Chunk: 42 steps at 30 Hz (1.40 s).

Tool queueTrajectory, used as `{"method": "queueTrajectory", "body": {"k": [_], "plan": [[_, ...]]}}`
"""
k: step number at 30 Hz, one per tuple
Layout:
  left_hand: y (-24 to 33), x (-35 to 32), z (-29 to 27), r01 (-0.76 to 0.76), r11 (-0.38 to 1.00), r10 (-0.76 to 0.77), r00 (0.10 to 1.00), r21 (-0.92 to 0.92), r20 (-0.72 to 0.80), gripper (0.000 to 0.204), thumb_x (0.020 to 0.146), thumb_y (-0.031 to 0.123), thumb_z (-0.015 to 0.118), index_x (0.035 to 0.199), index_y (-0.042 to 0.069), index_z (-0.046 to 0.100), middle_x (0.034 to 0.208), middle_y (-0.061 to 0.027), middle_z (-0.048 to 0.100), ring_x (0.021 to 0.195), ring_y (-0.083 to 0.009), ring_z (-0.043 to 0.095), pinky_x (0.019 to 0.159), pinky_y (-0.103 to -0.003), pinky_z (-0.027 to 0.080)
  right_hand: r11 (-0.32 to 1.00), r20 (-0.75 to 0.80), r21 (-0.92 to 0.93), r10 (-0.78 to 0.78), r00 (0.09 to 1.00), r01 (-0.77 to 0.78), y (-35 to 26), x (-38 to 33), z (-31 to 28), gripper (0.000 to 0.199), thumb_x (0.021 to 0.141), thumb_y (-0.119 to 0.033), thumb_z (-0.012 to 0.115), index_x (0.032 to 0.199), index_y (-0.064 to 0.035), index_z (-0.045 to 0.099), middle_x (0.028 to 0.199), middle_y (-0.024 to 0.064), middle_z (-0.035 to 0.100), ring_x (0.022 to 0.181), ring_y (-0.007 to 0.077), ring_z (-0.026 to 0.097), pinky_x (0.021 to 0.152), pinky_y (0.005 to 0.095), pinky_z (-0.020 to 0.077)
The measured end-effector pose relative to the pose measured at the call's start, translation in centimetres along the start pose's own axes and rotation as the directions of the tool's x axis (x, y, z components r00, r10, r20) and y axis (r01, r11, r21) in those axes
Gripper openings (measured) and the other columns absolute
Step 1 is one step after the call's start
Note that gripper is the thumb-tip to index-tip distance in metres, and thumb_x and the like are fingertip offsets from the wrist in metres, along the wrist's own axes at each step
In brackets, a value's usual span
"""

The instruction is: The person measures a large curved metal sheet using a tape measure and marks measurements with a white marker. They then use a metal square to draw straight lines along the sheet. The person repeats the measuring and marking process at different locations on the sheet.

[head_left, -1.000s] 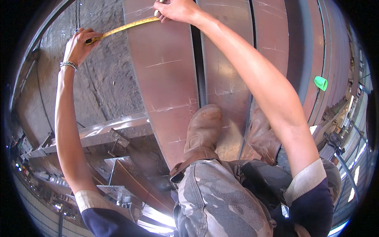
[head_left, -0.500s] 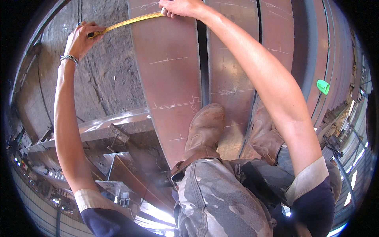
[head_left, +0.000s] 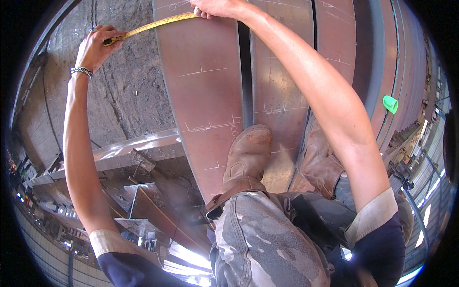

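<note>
My left hand [head_left: 95, 47], wearing a chain bracelet, is closed on a yellow tape measure [head_left: 158, 22] by a short dark piece at its left end. The tape runs in a shallow bow across to my right hand [head_left: 217, 7], over the edge of a reddish-brown steel plate [head_left: 201, 95]. My right hand's fingers are bent together over the plate at the tape's other visible end. A small white piece, like chalk, shows at those fingers; their exact hold on the tape is partly hidden. Fine white scribed lines and marks cross the plate.
My boots [head_left: 251, 148] stand on steel strips separated by dark gaps. A green plastic piece [head_left: 390, 104] lies on the metal at right. Steel beams [head_left: 148, 205] with flanges lie lower left, and a dirty dark metal surface [head_left: 129, 86] spreads left of the plate.
My left hand has shifted slightly left and the right hand very slightly with it. The tape stays stretched between them.
</note>
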<state>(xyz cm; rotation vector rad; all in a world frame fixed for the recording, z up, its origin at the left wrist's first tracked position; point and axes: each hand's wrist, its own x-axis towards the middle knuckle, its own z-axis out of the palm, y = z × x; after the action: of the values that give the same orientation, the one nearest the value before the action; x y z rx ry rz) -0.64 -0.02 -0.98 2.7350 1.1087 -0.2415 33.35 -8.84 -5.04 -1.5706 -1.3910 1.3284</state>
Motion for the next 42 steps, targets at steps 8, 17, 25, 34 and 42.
{"method": "queueTrajectory", "body": {"k": [8,17,25,34,42], "plan": [[-0.2,0.0,0.1,0.009,1.0,-0.009,1.0,0.001,0.013,0.027,0.089,0.027,0.077,0.115,0.02,0.079,0.108,0.0022,0.072,0.099,-0.018,0.066,0.093,-0.035,0.055,0.855,-0.276,-0.431,-0.429,0.86,0.289,-0.6,0.6,1.3,0.022,0.093,-0.016,0.066,0.08,0.0017,0.062,0.066,0.0222,0.066,0.062,0.0383,0.069,0.059,0.046,0.0537],[-0.3,0.4,0.0,0.008,1.0,-0.007,0.999,-0.017,0.034,0.025,0.09,0.026,0.075,0.113,0.017,0.079,0.108,0.0,0.072,0.101,-0.0211,0.066,0.095,-0.036,0.054,0.896,-0.497,-0.388,-0.4,0.77,0.215,-0.9,-0.9,-1.1,0.019,0.094,-0.018,0.066,0.083,-0.0024,0.062,0.067,0.0184,0.065,0.066,0.036,0.07,0.058,0.0437,0.0508],[-0.1,0.8,0.4,0.028,0.999,-0.028,1.0,0.025,-0.011,0.025,0.088,0.027,0.078,0.113,0.023,0.08,0.108,0.0022,0.072,0.101,-0.0195,0.066,0.092,-0.035,0.056,0.985,-0.588,-0.168,-0.138,0.797,0.046,-2.2,-3.8,-3.9,0.023,0.095,-0.02,0.064,0.081,-0.0033,0.07,0.069,0.0138,0.072,0.062,0.023,0.073,0.058,0.0379,0.0542],[-0.3,1.7,-0.5,0.03,0.999,-0.029,0.999,0.016,-0.034,0.025,0.087,0.025,0.079,0.112,0.021,0.08,0.106,0.0012,0.071,0.098,-0.0201,0.064,0.092,-0.036,0.055,0.994,-0.621,0.048,-0.048,0.782,0.099,-1.6,-3.9,-5.9,0.026,0.099,-0.018,0.063,0.082,0.0004,0.068,0.072,0.01,0.073,0.058,0.0166,0.07,0.053,0.0319,0.0552],[-0.7,2.0,-0.8,0.024,1.0,-0.024,1.0,-0.011,0.002,0.027,0.087,0.025,0.078,0.114,0.019,0.079,0.113,-0.0022,0.071,0.101,-0.0215,0.065,0.092,-0.036,0.055,0.986,-0.637,0.109,-0.028,0.771,0.125,-0.9,-4.3,-5.5,0.024,0.099,-0.017,0.064,0.084,0.001,0.068,0.073,0.0103,0.073,0.058,0.0154,0.07,0.051,0.0306,0.0553]]}}
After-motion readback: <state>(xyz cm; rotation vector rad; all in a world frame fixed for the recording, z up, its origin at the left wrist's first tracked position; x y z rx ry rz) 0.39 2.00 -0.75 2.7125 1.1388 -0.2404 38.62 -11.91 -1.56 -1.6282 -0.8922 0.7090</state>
